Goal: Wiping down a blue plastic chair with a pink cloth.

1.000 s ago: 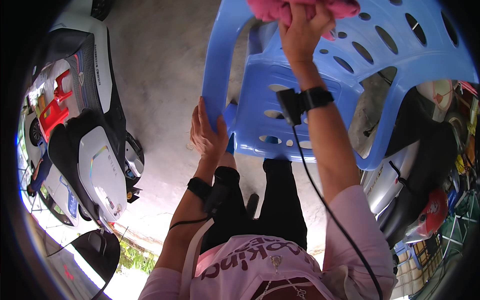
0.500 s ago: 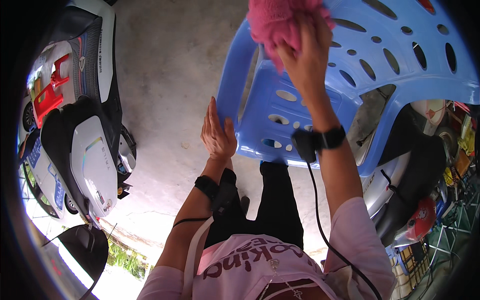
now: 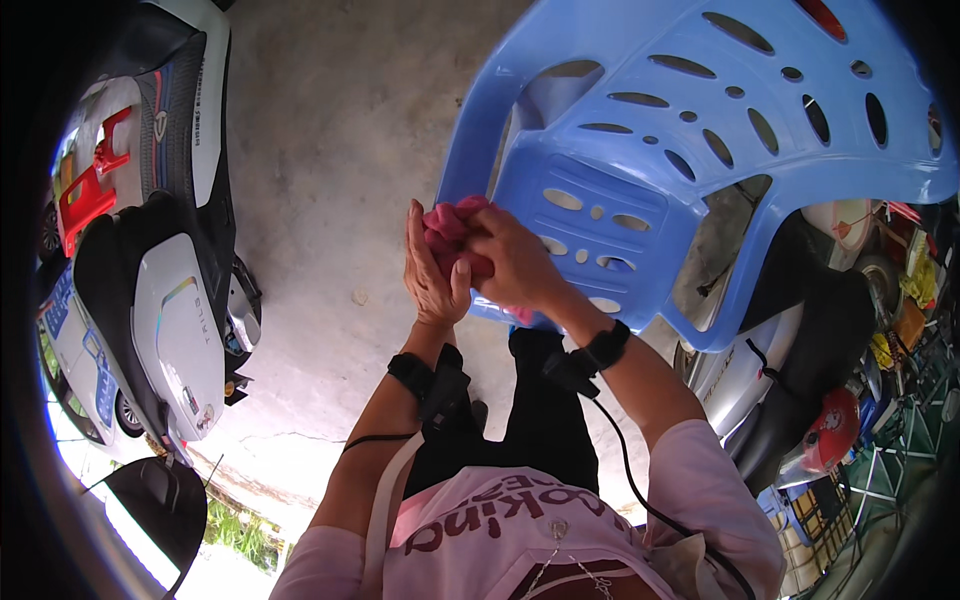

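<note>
Okay, hands first. A pink cloth (image 3: 455,222) is bunched up in the right hand (image 3: 515,262), with the fingers curled down over it. The left hand (image 3: 432,272) is held pretty much open, fingers straight and together, thumb sticking out to the side, and the cloth is sandwiched between it and the right hand. Whether the chair itself is touched by the left palm can't be told, since the cloth covers that spot. A bit more pink can be seen poking out below the right hand, by the front edge of the seat.

The cloth is pressed up at the front end of the left armrest of a blue plastic chair (image 3: 630,185), which is stood on the concrete floor (image 3: 320,200) right in front of the person, seat and slotted backrest both in view.

Now the count: one chair, one cloth, two hands. Two black wrist straps are worn, one on the left wrist (image 3: 410,374) and one on the right (image 3: 607,346), each with a cable. Two scooters are parked around the chair: a white-and-black one (image 3: 180,330) on the left, a silver-and-black one (image 3: 740,372) on the right. One red helmet (image 3: 835,425) can be spotted beside the latter.
</note>
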Motion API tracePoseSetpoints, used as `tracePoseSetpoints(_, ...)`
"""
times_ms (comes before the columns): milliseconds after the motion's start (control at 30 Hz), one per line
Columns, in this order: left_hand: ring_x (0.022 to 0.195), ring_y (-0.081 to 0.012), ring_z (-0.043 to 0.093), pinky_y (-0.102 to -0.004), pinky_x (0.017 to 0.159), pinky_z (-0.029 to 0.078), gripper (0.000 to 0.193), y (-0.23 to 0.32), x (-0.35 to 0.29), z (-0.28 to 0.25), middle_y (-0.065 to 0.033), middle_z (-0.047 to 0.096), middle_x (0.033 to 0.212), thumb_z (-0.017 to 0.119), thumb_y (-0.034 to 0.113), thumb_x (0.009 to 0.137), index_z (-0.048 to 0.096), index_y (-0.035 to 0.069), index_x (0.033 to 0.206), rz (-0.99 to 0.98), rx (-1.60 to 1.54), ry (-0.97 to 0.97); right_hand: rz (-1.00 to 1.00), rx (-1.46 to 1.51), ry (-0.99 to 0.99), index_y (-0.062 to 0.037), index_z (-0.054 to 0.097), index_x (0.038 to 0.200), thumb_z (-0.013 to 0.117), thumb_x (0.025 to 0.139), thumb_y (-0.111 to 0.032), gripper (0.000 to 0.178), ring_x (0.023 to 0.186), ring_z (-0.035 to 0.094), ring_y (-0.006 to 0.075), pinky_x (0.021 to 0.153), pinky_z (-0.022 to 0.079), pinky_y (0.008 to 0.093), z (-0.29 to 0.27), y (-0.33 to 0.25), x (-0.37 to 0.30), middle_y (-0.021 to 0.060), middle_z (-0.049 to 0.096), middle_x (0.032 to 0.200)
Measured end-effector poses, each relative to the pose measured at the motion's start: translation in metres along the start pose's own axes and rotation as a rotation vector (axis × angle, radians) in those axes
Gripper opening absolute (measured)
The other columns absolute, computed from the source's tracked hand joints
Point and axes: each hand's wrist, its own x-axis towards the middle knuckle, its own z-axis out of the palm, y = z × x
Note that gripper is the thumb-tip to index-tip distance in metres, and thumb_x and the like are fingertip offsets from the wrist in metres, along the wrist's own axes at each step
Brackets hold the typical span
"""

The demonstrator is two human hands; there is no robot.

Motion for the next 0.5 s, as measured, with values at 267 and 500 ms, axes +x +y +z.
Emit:
tracePoseSetpoints(267, 0.121, -0.0453, 0.047, -0.0458, 0.099, 0.041, 0.07, 0.0, 0.002, -0.001, -0.0307, 0.041, 0.137, 0.044, 0.041, 0.093, 0.026, -0.007, 0.14, 0.104, -0.024, 0.048, -0.082, -0.599, 0.808, -0.0135, 0.057, 0.123, 0.072, 0.064, -0.01, 0.061, 0.114, 0.048, 0.0335, 0.092, 0.038, 0.0473, -0.105, 0.044, 0.1, 0.0137, 0.053, 0.123)
tracePoseSetpoints(500, 0.119, -0.0475, 0.046, -0.0487, 0.1, 0.039, 0.07, -0.003, -0.001, -0.001, -0.0313, 0.041, 0.135, 0.045, 0.043, 0.093, 0.027, -0.007, 0.139, 0.11, -0.056, 0.082, -0.012, -0.211, 0.326, -0.0094, 0.064, 0.103, 0.069, 0.062, -0.007, 0.042, 0.101, 0.052, 0.035, 0.088, 0.044, 0.0418, -0.005, 0.039, 0.077, 0.0131, 0.053, 0.109)
